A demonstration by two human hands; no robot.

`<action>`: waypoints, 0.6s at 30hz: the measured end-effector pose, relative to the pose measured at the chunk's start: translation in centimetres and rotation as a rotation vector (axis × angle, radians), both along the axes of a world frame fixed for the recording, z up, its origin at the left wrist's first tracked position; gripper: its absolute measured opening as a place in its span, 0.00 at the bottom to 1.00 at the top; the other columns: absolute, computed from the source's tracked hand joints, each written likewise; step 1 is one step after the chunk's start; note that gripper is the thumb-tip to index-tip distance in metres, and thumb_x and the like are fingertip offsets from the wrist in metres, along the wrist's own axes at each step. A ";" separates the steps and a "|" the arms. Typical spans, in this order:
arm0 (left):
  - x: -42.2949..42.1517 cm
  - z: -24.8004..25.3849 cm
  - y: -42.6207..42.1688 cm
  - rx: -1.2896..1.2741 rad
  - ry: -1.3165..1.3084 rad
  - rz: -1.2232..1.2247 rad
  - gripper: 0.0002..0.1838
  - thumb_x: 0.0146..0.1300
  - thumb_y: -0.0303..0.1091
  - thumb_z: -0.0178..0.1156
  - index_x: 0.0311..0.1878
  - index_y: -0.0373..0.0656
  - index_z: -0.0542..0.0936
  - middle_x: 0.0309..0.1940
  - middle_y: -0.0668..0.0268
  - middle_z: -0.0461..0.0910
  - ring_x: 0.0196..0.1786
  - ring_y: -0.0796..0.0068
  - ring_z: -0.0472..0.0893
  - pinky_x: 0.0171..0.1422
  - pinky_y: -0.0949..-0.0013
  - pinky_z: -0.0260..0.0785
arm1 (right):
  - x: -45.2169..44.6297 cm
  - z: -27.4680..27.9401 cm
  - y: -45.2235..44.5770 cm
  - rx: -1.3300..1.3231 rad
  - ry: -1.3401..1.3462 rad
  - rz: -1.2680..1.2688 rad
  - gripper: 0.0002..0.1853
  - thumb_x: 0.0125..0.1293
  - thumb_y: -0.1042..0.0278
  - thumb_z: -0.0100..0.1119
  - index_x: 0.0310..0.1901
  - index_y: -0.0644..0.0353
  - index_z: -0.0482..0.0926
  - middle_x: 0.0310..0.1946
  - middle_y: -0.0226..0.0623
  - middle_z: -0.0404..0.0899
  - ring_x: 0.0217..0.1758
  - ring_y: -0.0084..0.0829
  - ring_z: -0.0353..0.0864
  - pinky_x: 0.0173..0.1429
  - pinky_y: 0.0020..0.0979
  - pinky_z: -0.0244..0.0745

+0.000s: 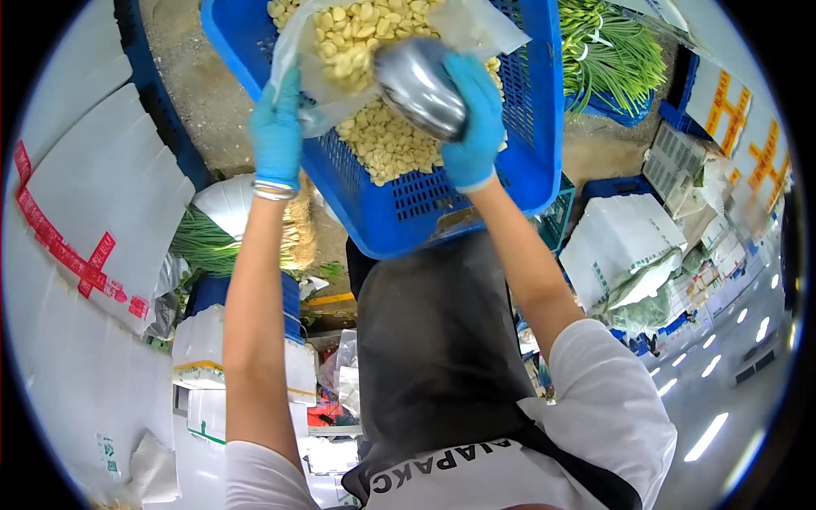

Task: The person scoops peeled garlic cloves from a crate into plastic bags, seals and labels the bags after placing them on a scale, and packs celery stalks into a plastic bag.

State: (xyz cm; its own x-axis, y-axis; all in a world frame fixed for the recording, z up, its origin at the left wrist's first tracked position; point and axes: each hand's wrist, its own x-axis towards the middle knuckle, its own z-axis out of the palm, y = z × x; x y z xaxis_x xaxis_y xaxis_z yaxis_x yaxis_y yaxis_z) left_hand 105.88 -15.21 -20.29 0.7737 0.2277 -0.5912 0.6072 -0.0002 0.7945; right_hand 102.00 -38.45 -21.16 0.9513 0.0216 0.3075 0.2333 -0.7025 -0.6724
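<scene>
A blue slotted plastic crate [361, 225] holds a pile of pale pieces that look like peeled garlic cloves [387, 153]. Over the pile lies a clear plastic bag [297, 51] with more cloves inside. My left hand [278, 127], in a blue glove, grips the bag's edge at the crate's left side. In my right hand [478, 115], also gloved, is a shiny metal bowl [421, 85], tipped with its rounded back upward and its mouth toward the bag. Cloves near the bowl's mouth are blurred by motion.
Bundles of green stalks [608, 55] lie right of the crate, with more greens [204, 242] at the left. White foam boxes [625, 242] stand at the right, and large white boxes with red tape [93, 195] at the left. A dark apron [438, 340] hangs below the crate.
</scene>
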 end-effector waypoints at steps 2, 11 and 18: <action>-0.4 -2.1 1.8 0.137 -0.025 -0.132 0.17 0.69 0.42 0.58 0.50 0.39 0.82 0.23 0.75 0.73 0.25 0.88 0.67 0.28 0.79 0.61 | -5.2 -1.8 -1.7 0.240 0.221 -0.280 0.28 0.55 0.89 0.43 0.60 0.67 0.68 0.57 0.46 0.72 0.59 0.44 0.72 0.65 0.35 0.65; -1.2 -3.3 2.2 0.152 -0.124 -0.133 0.14 0.70 0.40 0.56 0.47 0.39 0.82 0.23 0.77 0.74 0.24 0.90 0.66 0.26 0.80 0.57 | -12.1 -22.5 0.4 0.108 1.228 -0.276 0.28 0.59 0.83 0.42 0.64 0.60 0.65 0.60 0.51 0.71 0.54 0.50 0.76 0.56 0.42 0.71; -0.8 -2.6 2.1 0.126 -0.121 -0.150 0.14 0.69 0.40 0.58 0.48 0.39 0.82 0.23 0.78 0.73 0.24 0.90 0.65 0.25 0.80 0.56 | -7.8 -18.4 0.9 0.403 1.882 0.172 0.25 0.58 0.80 0.45 0.59 0.65 0.71 0.52 0.50 0.76 0.41 0.39 0.80 0.33 0.34 0.77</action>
